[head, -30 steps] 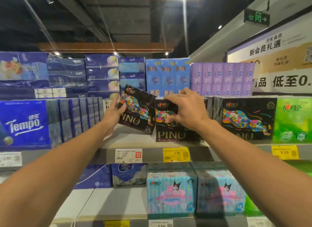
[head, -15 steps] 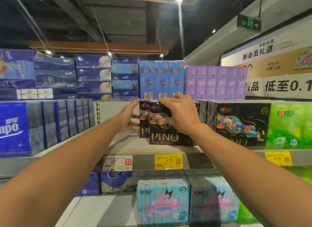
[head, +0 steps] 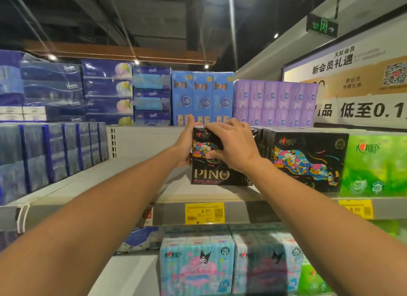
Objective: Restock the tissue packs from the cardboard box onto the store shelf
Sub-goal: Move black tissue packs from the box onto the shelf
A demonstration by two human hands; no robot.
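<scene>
Dim aisle, ceiling spotlights, wide-angle warp

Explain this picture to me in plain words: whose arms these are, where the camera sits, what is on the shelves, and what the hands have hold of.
There is no machine here. A person wears a wide-angle camera on the head, so you look forward and down along their two bare arms.

They face a store shelf of tissue goods. The right hand is curled over the top front of a black PINO tissue pack standing on that shelf, and the left hand lies against its left side.

More black packs stand to its right, then a green pack. Blue packs stand on the left. Yellow price tags hang on the shelf edge. Pastel cartoon packs fill the shelf below. The cardboard box is out of view.
</scene>
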